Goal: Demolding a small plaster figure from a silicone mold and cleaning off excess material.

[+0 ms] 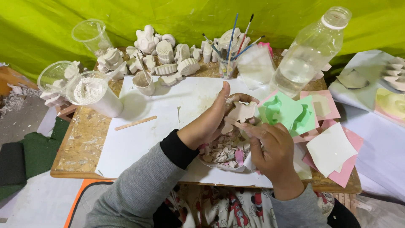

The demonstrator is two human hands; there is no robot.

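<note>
- A low wooden table stands before a green cloth backdrop, with a large white paper sheet spread over its middle.
- A clear plastic bottle, uncapped and part full of clear liquid, leans at the far right.
- A white tub of powder stands at the far left, with clear plastic cups beside and beyond it.
- A heap of white plaster figures, shells and animals among them, fills the far middle; a small cup of paintbrushes stands to its right.
- Green, pink and white flat moulds lie overlapped at the right, near the hands.
- A bowl of broken plaster chips sits near the table's front edge, right beneath the hands.
- The left hand is wrapped around a white plaster figure, holding it up above the bowl.
- The right hand is closed, its fingers pinching a thin pale stick-like tool whose tip touches the figure's lower edge.
- A wooden stick lies loose on the paper, to the left.
</note>
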